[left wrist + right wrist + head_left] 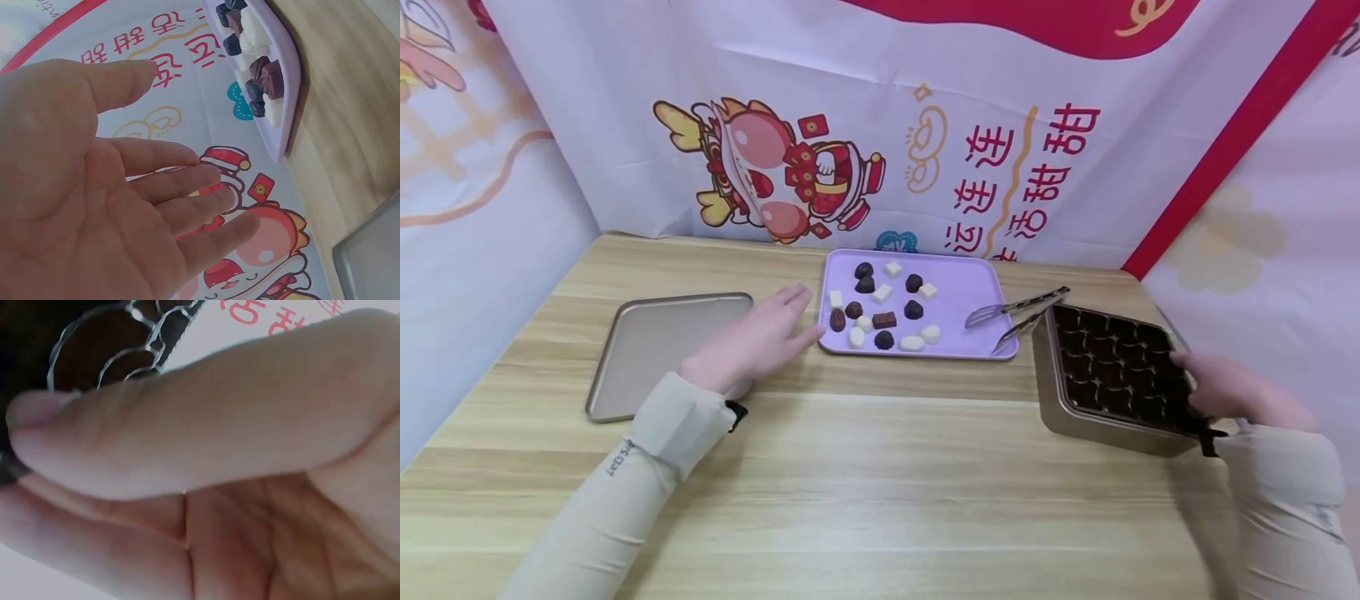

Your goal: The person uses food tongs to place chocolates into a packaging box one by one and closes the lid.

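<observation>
On the left I see a tin lid, partly behind the left hand, whose fingers are extended near the lilac tray of dark and white chocolates and tongs; the backdrop reads 连连 and 甜甜. The right hand is at the right edge of the compartmented tin; I can't tell whether its blurred fingers grip it.

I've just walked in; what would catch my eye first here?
Probably the lilac tray of dark and white chocolates at the back of the table, metal tongs across its right edge. Next, the bright cartoon figure sideways on the cloth behind, and, far right, a box of dark compartments with the right hand at its edge.
</observation>
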{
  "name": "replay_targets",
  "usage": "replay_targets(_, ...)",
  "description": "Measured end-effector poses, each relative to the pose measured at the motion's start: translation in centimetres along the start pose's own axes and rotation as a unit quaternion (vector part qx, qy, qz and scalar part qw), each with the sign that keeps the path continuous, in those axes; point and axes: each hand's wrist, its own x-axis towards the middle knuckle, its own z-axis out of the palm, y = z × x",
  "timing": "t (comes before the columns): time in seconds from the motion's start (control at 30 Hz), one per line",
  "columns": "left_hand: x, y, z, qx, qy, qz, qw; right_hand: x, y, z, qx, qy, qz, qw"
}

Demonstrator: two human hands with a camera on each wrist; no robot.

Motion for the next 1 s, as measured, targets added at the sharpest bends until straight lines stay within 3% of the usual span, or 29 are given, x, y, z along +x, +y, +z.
replay_targets(0.33,0.6,-0.3,0.6,-0.017,-0.005,0.020,0.9996,-0.6,-0.4,0.0,-0.019,0.002,-0.024,1.000)
replay_targets(0.47,1.4,-0.2,1.7,0.037,0.004,0.054,0.9979,-0.9,-0.8,0.2,-0.015,0.001,-0.027,1.000)
replay_targets(0.63,2.7,0.1,2.7,0.136,0.021,0.076,0.9876,-1.1,-1.1,0.2,-0.010,-0.011,-0.023,1.000)
replay_targets(1.0,5.8,0.0,2.5,0.209,-0.024,0.131,0.9689,-2.2,-1.1,0.9,-0.022,-0.007,-0.041,0.999)
